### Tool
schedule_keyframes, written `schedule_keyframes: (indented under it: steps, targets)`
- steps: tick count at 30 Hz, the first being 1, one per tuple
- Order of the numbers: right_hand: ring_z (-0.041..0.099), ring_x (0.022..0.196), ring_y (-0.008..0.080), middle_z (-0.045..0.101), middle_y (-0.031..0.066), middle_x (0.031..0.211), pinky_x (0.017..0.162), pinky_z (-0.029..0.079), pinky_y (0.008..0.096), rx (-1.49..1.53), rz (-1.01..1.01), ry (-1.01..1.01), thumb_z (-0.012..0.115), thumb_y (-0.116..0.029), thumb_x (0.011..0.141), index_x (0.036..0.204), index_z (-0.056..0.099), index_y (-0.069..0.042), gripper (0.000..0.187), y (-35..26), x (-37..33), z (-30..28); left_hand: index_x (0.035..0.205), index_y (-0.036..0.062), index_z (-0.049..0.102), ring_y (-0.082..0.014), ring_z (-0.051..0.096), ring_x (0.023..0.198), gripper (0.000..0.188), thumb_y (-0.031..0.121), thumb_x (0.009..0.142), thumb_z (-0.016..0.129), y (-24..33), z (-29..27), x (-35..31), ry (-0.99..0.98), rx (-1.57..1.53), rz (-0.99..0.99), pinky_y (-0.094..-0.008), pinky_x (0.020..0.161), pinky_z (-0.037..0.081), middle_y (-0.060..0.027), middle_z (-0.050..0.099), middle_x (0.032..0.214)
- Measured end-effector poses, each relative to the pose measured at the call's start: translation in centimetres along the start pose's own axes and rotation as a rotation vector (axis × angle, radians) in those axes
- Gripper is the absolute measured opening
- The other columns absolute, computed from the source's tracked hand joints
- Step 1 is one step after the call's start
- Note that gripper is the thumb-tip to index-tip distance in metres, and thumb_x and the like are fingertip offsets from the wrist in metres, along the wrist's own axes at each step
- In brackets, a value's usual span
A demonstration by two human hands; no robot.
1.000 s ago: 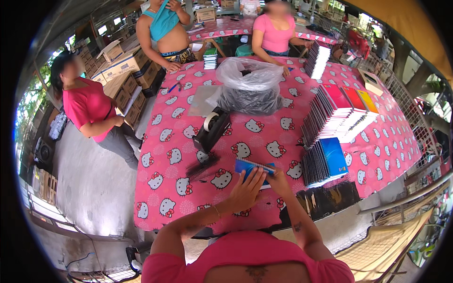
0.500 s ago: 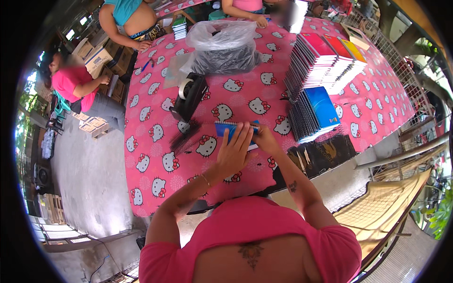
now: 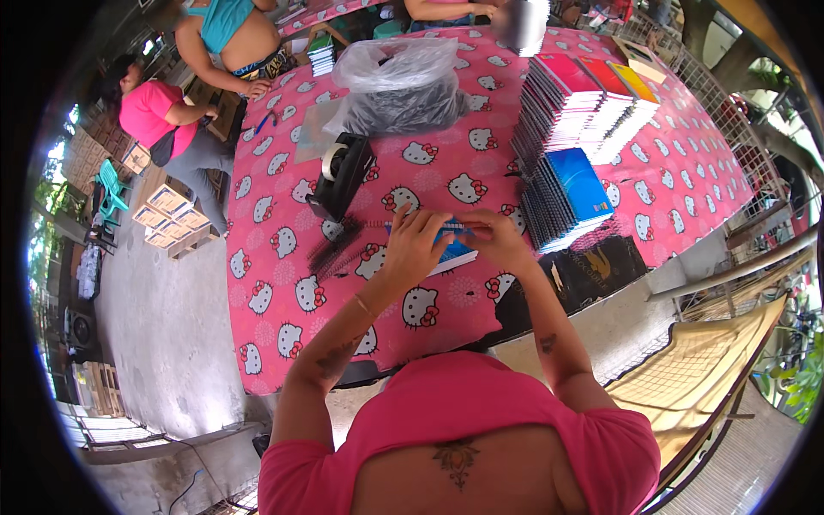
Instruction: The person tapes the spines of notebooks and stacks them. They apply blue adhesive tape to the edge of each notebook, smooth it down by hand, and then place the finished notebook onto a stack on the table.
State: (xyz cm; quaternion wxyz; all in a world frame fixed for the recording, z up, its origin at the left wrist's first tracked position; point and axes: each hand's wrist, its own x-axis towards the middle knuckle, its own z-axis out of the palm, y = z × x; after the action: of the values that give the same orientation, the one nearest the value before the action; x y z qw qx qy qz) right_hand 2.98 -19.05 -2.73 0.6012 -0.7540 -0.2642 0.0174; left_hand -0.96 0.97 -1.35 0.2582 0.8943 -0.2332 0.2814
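A small blue notebook (image 3: 457,256) lies on the table just in front of me, its white page edges showing along the near side. Wire binding loops run along its far edge, and a thin spiral coil sticks out to the left of it. My left hand (image 3: 416,246) covers the notebook's left part, fingers bent over the bound edge. At the right end of that edge, my right hand (image 3: 500,243) is closed, thumb and fingers pinched together on the notebook's corner. Whether they also grip the coil's end is hidden. Loose black spiral coils (image 3: 335,249) lie left of my left hand.
Beyond the coils stands a black tape dispenser (image 3: 343,176). A clear plastic bag (image 3: 399,90) with dark contents sits behind it. Stacked blue notebooks (image 3: 584,184) and red ones (image 3: 566,81) rise at the right. One person (image 3: 232,39) stands across the table; another person (image 3: 163,116) is at left.
My left hand has gone from lying flat over the notebook to bent fingers at its bound edge. My right fingers now pinch the right corner. The person at left has turned and shifted.
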Motion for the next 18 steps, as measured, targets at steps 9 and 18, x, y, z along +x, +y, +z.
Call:
schedule_keyframes:
  steps: [9, 18]
  targets:
    - [0.066, 0.084, 0.0098, 0.073, 0.0068, 0.089, 0.075, 0.054, 0.0269, 0.126, 0.143, -0.157, 0.071, -0.003, 0.088, 0.103, 0.072, 0.004, 0.016, 0.5, 0.7, -2.0, 0.11, 0.009, 0.064, -0.0285, 0.063, 0.096, 0.022, 0.017, 0.09, 0.067, -0.3, -0.2, -0.3, -0.056, -0.013, 0.055, -0.052, 0.104, 0.039, -0.0064, 0.067, 0.102]
    - [0.069, 0.066, 0.0183, 0.068, 0.0117, 0.076, 0.06, 0.053, 0.0308, -0.148, -0.117, -0.028, 0.073, -0.002, 0.074, 0.083, 0.065, 0.0, 0.012, -1.1, 0.8, -0.9, 0.105, 0.0052, 0.065, -0.0309, 0.062, 0.09, 0.022, 0.015, 0.085, 0.069, 0.3, -1.7, 1.0, -0.232, -0.034, 0.016, -0.044, 0.081, 0.048, -0.0096, 0.065, 0.093]
